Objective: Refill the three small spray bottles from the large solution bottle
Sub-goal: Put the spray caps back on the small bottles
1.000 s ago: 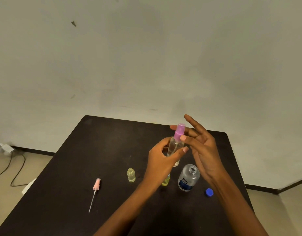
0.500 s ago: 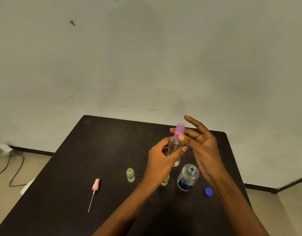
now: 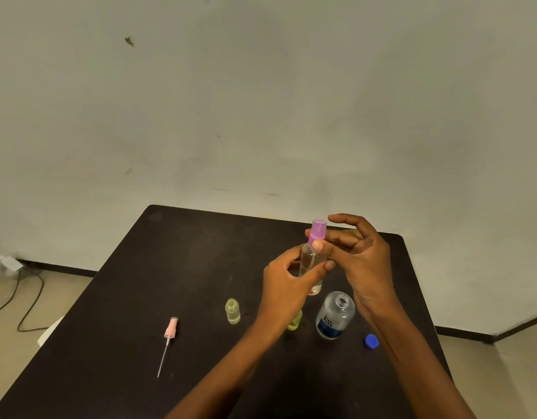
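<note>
My left hand (image 3: 286,281) grips the body of a clear spray bottle (image 3: 312,267) held upright above the black table (image 3: 170,267). My right hand (image 3: 358,255) pinches its purple spray top (image 3: 317,231) at the collar between thumb and fingers. Below stands the large solution bottle (image 3: 335,316), clear with a blue label, its mouth uncovered. Its blue cap (image 3: 371,341) lies to the right. A small yellowish bottle (image 3: 233,311) stands uncapped to the left. Another yellowish bottle (image 3: 295,322) is partly hidden behind my left wrist.
A pink spray head with a long dip tube (image 3: 169,340) lies on the table's left side. A cable (image 3: 25,300) runs over the floor at the far left, beside a white object (image 3: 49,329) at the table's edge. A plain wall stands behind.
My right hand's fingers have curled in closer round the purple spray top. The bottle and my left hand stay in nearly the same place.
</note>
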Available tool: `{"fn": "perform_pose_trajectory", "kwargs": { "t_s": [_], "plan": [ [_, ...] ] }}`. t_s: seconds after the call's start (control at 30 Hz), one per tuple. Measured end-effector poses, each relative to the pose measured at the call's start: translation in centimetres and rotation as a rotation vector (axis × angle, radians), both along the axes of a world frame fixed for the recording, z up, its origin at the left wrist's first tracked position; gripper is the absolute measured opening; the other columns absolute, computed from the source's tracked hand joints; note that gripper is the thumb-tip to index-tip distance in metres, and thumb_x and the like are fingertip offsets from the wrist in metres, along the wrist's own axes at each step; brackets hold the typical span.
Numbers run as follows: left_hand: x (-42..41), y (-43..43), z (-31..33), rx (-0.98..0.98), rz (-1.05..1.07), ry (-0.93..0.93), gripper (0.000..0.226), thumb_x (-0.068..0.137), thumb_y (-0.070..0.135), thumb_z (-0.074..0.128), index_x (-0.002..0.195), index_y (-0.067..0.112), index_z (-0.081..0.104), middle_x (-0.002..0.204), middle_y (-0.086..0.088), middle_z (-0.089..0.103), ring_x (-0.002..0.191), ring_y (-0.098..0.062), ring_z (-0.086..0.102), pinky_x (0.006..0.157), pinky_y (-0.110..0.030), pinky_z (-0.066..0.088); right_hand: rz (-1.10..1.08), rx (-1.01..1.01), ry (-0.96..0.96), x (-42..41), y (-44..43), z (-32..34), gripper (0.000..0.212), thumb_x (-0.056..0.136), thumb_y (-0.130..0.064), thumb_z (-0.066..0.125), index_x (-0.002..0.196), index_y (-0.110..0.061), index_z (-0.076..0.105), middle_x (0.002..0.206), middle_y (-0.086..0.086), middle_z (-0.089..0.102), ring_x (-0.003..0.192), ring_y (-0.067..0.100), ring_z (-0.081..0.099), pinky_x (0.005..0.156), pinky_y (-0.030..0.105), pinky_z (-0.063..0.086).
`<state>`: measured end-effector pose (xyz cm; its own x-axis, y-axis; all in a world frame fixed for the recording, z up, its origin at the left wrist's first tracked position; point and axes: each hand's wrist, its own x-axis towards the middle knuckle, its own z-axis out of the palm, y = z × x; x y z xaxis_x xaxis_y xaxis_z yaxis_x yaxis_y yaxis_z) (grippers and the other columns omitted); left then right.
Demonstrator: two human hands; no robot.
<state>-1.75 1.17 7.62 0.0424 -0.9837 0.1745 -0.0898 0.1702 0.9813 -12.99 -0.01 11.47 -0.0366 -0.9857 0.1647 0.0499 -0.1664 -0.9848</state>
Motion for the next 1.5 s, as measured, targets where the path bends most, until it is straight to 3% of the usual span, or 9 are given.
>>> {"fn": "perform_pose_trajectory", "kwargs": {
  "t_s": [0.23, 0.5, 0.63, 0.7, 0.8, 1.0, 1.13, 1.3, 1.5],
  "plan": [
    [-0.5, 0.1, -0.8, -0.002, 0.058, -0.013, 0.025, 0.079, 0.022, 0.071, 0.101, 0.028, 0.063, 0.082, 0.019, 0.064, 0.081, 0.012, 0.061, 0.069, -0.004, 0.047, -0.108, -0.062, 0.114, 0.4, 0.1, -0.3, 0.036, 0.067, -0.005, 0.078, 0.094, -0.013, 0.055, 0.084, 0.001, 0.071, 0.075, 0.005, 0.069, 0.056, 0.013, 0.05],
    [-0.7, 0.0, -1.7, 0.002, 0.133, -0.051, 0.026, 0.08, 0.017, 0.07, 0.103, 0.025, 0.063, 0.078, 0.021, 0.061, 0.077, 0.012, 0.061, 0.066, -0.003, 0.046, -0.244, -0.126, 0.243, 1.5, 0.4, -1.0, 0.036, 0.069, -0.01, 0.078, 0.083, -0.027, 0.05, 0.078, -0.011, 0.063, 0.072, -0.005, 0.063, 0.06, 0.009, 0.049],
    [0.2, -0.4, -1.4, 0.043, 0.031, -0.059, 0.024, 0.079, 0.018, 0.071, 0.098, 0.029, 0.063, 0.084, 0.016, 0.064, 0.082, 0.0, 0.064, 0.07, -0.009, 0.049, -0.062, -0.078, 0.306, 0.2, -0.3, -1.1, 0.052, 0.073, -0.018, 0.075, 0.114, -0.03, 0.047, 0.088, -0.008, 0.066, 0.08, 0.005, 0.063, 0.071, 0.017, 0.051],
    [0.7, -0.4, -0.8, 0.064, -0.069, -0.072, 0.022, 0.078, 0.019, 0.072, 0.092, 0.032, 0.061, 0.083, 0.013, 0.065, 0.081, 0.003, 0.064, 0.07, -0.009, 0.049, 0.041, -0.074, 0.407, -0.5, -0.9, -0.9, 0.041, 0.072, -0.032, 0.074, 0.105, -0.035, 0.05, 0.089, -0.011, 0.061, 0.08, 0.007, 0.06, 0.068, 0.013, 0.049],
    [1.2, -0.3, -0.2, 0.112, -0.193, -0.056, 0.019, 0.077, 0.02, 0.073, 0.087, 0.031, 0.062, 0.08, 0.013, 0.066, 0.075, 0.003, 0.064, 0.068, -0.009, 0.049, 0.147, -0.086, 0.551, -1.3, -1.7, -0.8, 0.036, 0.069, -0.053, 0.071, 0.083, -0.025, 0.053, 0.074, -0.005, 0.055, 0.065, 0.004, 0.051, 0.06, 0.011, 0.044],
    [2.0, -0.7, -0.1, 0.175, -0.292, -0.119, 0.028, 0.076, 0.022, 0.074, 0.103, 0.019, 0.065, 0.098, -0.006, 0.071, 0.092, -0.016, 0.067, 0.082, -0.026, 0.056, 0.327, -0.048, 0.613, -1.7, -2.3, -0.6, 0.034, 0.076, -0.043, 0.062, 0.067, -0.011, 0.057, 0.054, -0.006, 0.046, 0.051, 0.003, 0.043, 0.052, 0.011, 0.036],
    [1.7, -0.4, -0.2, 0.088, -0.205, -0.092, 0.017, 0.074, 0.016, 0.075, 0.081, 0.027, 0.064, 0.077, 0.001, 0.068, 0.071, -0.005, 0.064, 0.063, -0.013, 0.051, 0.261, -0.089, 0.613, -1.3, -2.4, -1.2, 0.028, 0.085, -0.02, 0.063, 0.059, -0.019, 0.053, 0.046, -0.014, 0.048, 0.048, 0.001, 0.044, 0.051, 0.01, 0.036],
    [1.1, -0.2, -0.6, 0.036, -0.121, -0.129, 0.019, 0.076, 0.017, 0.074, 0.085, 0.029, 0.062, 0.078, 0.007, 0.067, 0.074, 0.0, 0.064, 0.066, -0.01, 0.051, 0.158, -0.127, 0.626, -0.6, -2.2, -2.1, 0.029, 0.087, -0.02, 0.061, 0.059, -0.017, 0.053, 0.05, -0.008, 0.05, 0.05, 0.003, 0.047, 0.053, 0.013, 0.038],
    [1.0, -0.2, -1.4, 0.018, -0.09, -0.156, 0.024, 0.079, 0.01, 0.07, 0.097, 0.023, 0.062, 0.079, 0.018, 0.062, 0.075, 0.014, 0.061, 0.067, -0.006, 0.048, -0.021, -0.137, 0.585, 0.0, -2.0, -3.7, 0.031, 0.084, -0.023, 0.063, 0.056, -0.018, 0.052, 0.049, -0.001, 0.051, 0.049, 0.013, 0.047, 0.053, 0.03, 0.042]
  ]
}}
